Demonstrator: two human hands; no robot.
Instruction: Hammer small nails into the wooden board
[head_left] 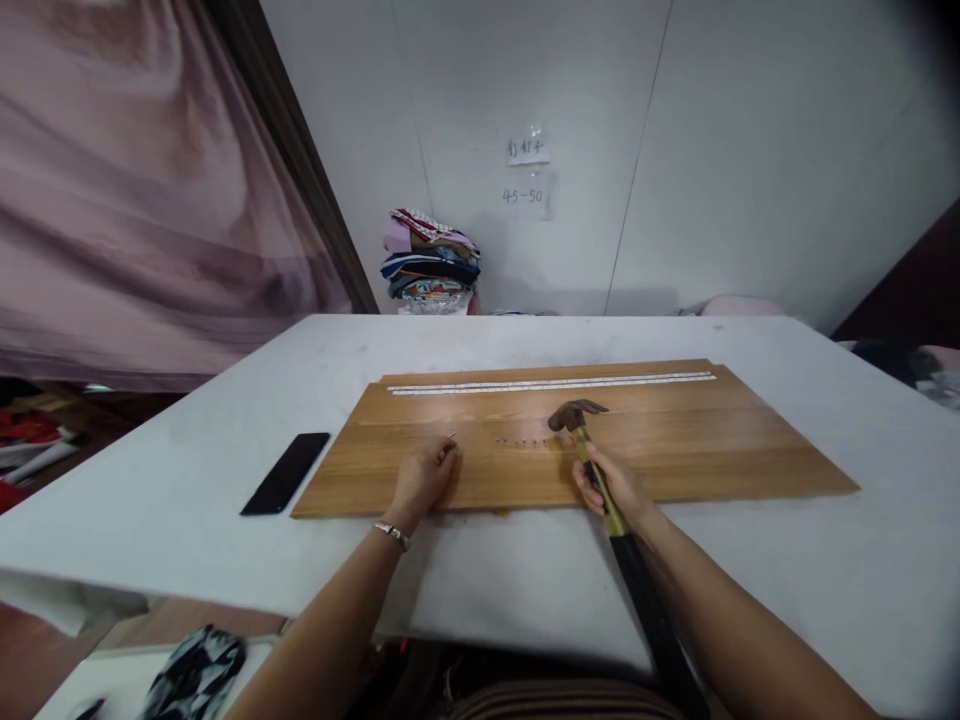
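Note:
My right hand (609, 484) is wrapped around the upper handle of a claw hammer (577, 414). Its rusty head is over the wooden board (697, 440), and the yellow and black handle runs back toward me. My left hand (426, 475) rests at the board's left part, its fingers pinched on a small thin nail (451, 435) whose tip sticks out. Between my hands, a short row of several nails (525, 441) shows in the board, the heads tiny; how deep they sit I cannot tell.
Two white measuring strips (555, 384) lie along the board's far edge. A black phone (286, 474) lies left of the board on the white table (247, 400). Folded clothes (431, 258) are stacked by the wall, below paper notes (528, 150). A pink curtain (150, 180) hangs at left.

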